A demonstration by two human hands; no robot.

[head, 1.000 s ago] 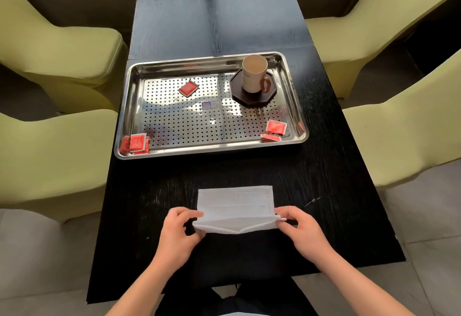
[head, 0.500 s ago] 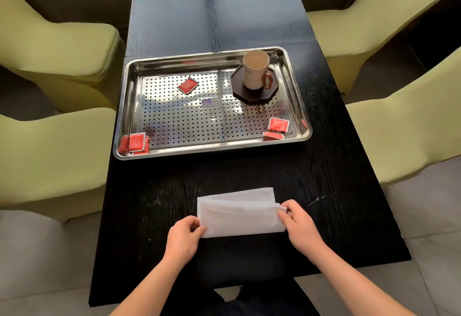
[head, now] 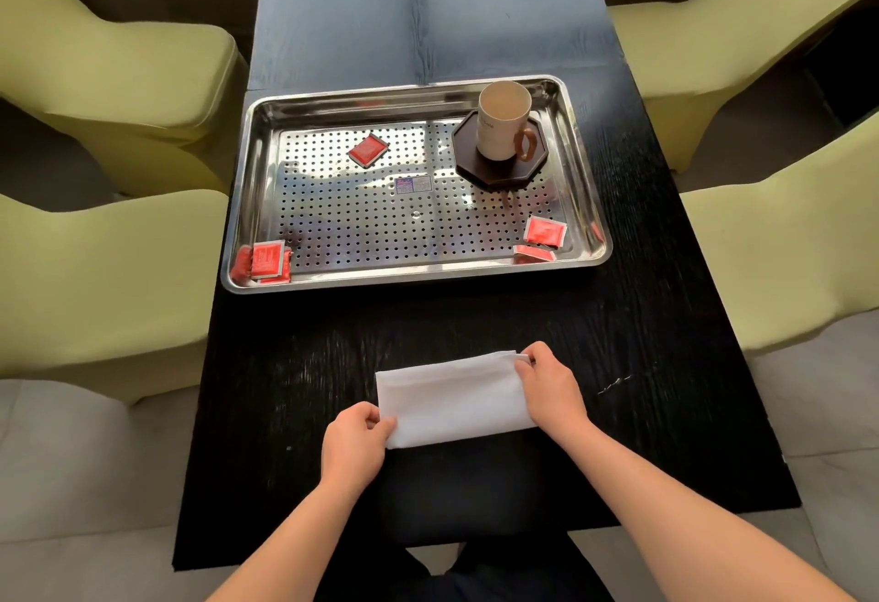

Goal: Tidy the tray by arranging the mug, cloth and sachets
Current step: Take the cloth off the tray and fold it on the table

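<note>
A folded white cloth (head: 452,399) lies on the black table (head: 428,325) near its front edge. My left hand (head: 354,442) pinches its near left corner. My right hand (head: 551,387) pinches its far right corner. Behind it stands a steel perforated tray (head: 238,202). A cream mug (head: 502,121) with a brown handle stands on a dark octagonal coaster (head: 532,168) at the tray's back right. Red sachets lie apart in the tray: one at the middle left (head: 367,150), some at the front left corner (head: 266,260), and two at the front right (head: 544,233).
Yellow-green chairs flank the table on the left (head: 95,268) and on the right (head: 785,230). A small label (head: 413,184) is stuck in the tray's middle. The table's far half holds nothing. A pale scratch (head: 613,384) marks the table to the right of the cloth.
The cloth's near flap has been folded over away from me, so it now lies flat as a narrower band. Both hands moved with the fold, the right one to the far corner.
</note>
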